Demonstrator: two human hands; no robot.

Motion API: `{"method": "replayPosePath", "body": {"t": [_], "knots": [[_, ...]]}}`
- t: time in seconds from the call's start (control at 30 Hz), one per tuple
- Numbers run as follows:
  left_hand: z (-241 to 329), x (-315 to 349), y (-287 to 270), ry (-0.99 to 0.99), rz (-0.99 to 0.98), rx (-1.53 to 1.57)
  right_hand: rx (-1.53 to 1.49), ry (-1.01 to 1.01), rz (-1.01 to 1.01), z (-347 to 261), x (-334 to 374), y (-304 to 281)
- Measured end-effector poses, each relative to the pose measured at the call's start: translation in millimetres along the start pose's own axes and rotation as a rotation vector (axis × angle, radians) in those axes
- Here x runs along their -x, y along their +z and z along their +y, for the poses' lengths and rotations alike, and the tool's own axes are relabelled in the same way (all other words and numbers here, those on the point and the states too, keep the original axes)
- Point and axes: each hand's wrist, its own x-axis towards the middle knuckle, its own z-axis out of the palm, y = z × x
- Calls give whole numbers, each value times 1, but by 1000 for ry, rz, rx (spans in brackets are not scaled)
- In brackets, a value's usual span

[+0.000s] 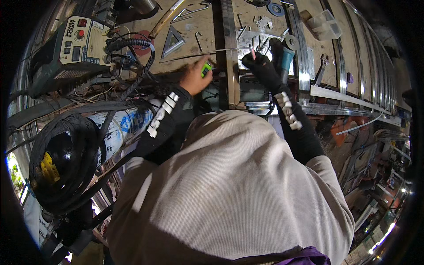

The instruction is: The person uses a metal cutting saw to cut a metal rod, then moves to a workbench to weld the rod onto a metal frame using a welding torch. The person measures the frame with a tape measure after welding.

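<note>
My left hand [194,76], bare below a black sleeve, is closed around a green tape measure [206,69]. Just beyond its fingertips, a thin straight metal rod [185,56] lies across the bench and over a square steel tube [231,57]. On the right, my black-gloved right hand [261,67] pinches a slim pinkish stick [252,54], perhaps a marker or chalk; its lower part is hidden by the fingers. Close beside that glove rests a teal angle grinder [287,57]. Short bent metal rods [198,41] and a metal set square [172,43] lie further back.
A welding machine [78,46] with thick cables stands at the left, above a gas cylinder [126,121]. Far right are a clear plastic box [326,25] and long steel bars [364,66]. A blue grinding disc [276,9] lies at the back.
</note>
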Motion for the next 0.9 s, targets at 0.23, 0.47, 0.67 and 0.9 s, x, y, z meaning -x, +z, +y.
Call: {"method": "replayPosePath", "body": {"t": [0.23, 0.47, 0.67, 0.9], "knots": [[15, -29, -11, 254, -62, -55, -201, -209, -305, -22, -29, 30], [-8, -31, 18, 209, 138, -39, -96, -197, 30, 8, -24, 19], [-16, -69, -4, -93, 246, -347, 466, -220, 219, 14, -65, -46], [-5, -80, 1, -277, 95, -414, 595, -219, 117, 38, -77, -45]]}}
